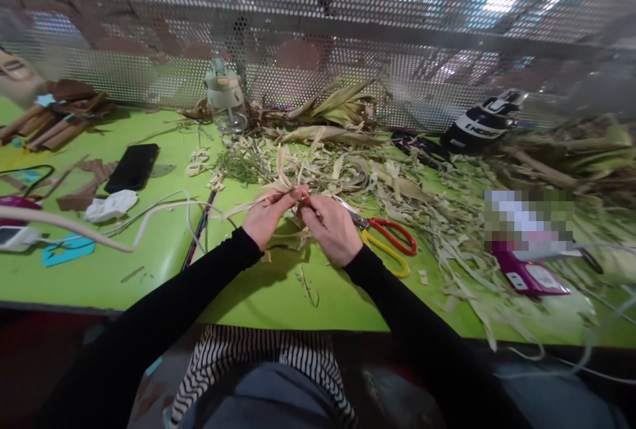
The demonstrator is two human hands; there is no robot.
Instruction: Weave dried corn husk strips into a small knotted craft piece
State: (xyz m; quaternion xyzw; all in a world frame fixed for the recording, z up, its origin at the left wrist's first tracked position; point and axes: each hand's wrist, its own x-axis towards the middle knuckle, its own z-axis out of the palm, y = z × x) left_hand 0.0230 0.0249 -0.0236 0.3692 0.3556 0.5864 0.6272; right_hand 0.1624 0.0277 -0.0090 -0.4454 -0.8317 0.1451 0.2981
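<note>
Left hand (268,217): thumb and fingers pinching a few pale husk strips (282,171), free ends fanning up and out to the left. Right hand (330,227): fingers curled in, tips meeting the left's at the strips' base; contact is hidden, can't tell what it pinches. Strips are held just above the green tabletop (238,300), at the near side of a loose heap of husk scraps (382,187). Scissors (390,232) lie right beside the right hand, one red handle, one yellow, blades partly behind the hand. Clear bottle (228,101) and black bottle (477,126) stand further back, black one tilted in view, near the perforated metal panel (173,51). Left side: black smartphone (132,167), crumpled white item (110,206) just below it.
</note>
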